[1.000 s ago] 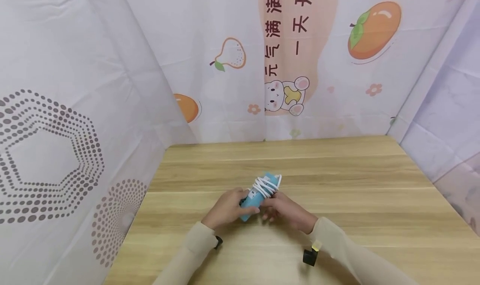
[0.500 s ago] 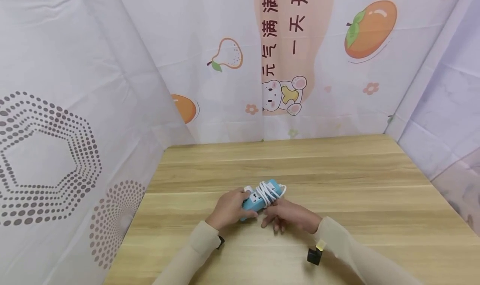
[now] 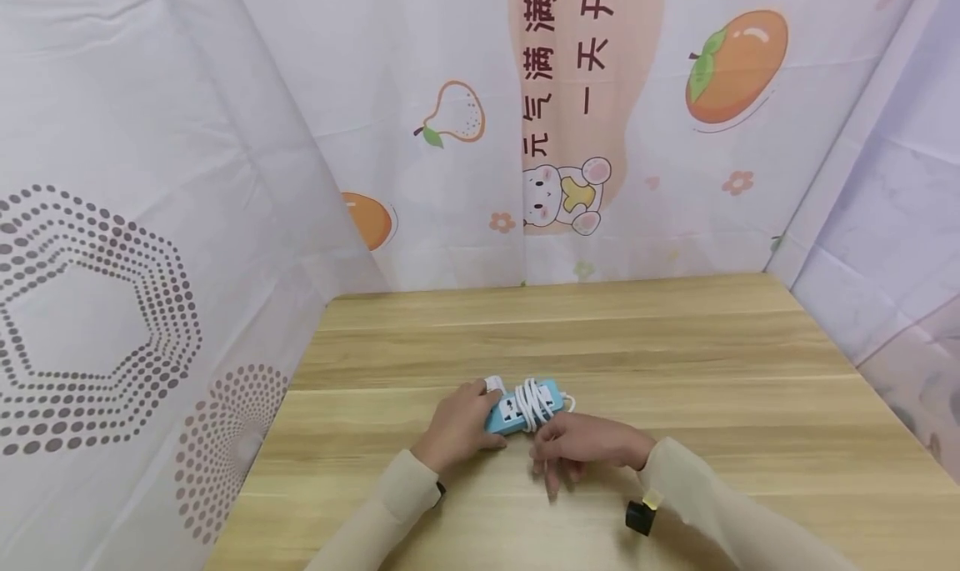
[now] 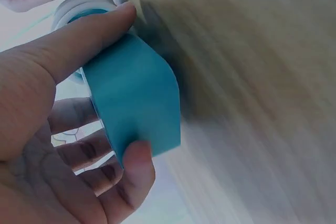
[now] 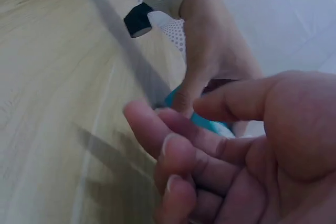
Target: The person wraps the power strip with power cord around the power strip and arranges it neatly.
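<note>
A light-blue power strip (image 3: 508, 417) with white sockets lies at a slant on the table, and white cord (image 3: 533, 404) is wound round its right part. My left hand (image 3: 459, 425) grips the left end. In the left wrist view, the thumb and fingers of that left hand (image 4: 31, 87) curl round the blue end of the power strip (image 4: 139, 87). A white plug (image 3: 494, 383) shows beside the left fingertips. My right hand (image 3: 588, 442) is at the near side of the wound cord. Its fingers (image 5: 181, 156) hang loosely curled with nothing between them in the right wrist view.
The wood-grain table (image 3: 675, 346) stretches around both hands. A printed curtain (image 3: 450, 204) rises behind its far edge, with hanging cloths at left (image 3: 247, 179) and right (image 3: 900, 246). A small black device (image 3: 641, 517) sits at the right wrist.
The power strip has turned clockwise to a flatter slant and come slightly nearer, with my left hand still gripping it. My right hand has shifted right and nearer, its fingers drawing off the strip's side.
</note>
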Available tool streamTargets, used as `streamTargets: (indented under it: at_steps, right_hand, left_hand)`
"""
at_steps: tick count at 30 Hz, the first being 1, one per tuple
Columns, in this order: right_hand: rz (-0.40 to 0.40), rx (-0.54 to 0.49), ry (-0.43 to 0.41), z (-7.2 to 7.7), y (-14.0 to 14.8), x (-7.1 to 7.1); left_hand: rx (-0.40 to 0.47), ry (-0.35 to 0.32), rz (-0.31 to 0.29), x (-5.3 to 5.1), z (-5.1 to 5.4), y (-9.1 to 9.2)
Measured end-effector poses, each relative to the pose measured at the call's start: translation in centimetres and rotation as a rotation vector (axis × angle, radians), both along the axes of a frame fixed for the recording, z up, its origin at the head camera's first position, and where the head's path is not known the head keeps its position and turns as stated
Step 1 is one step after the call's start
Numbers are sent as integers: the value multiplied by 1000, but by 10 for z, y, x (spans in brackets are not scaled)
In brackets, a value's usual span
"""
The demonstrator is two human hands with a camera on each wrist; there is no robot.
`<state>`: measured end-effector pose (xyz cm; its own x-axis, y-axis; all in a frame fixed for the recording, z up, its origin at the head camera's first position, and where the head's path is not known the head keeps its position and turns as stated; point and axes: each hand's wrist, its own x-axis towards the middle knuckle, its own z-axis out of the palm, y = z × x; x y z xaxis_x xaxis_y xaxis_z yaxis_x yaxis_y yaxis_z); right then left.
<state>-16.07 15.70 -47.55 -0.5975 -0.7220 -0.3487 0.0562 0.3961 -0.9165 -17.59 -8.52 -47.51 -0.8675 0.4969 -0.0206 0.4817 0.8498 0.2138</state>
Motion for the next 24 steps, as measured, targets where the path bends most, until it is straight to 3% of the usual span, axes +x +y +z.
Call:
streamTargets:
  at_steps: [5, 12, 19, 24]
  right_hand:
    - [43, -29, 14, 7, 6, -4]
    - [32, -55, 50, 20, 14, -16]
    - [-115, -67, 163, 27, 21, -28]
    - [-230, -9, 346, 32, 26, -35]
  left_hand:
    - [42, -5, -37, 2, -1, -3]
    - [120, -85, -52, -3, -7, -11]
    - [146, -134, -16, -3, -4, -18]
    - [194, -107, -37, -6, 1, -25]
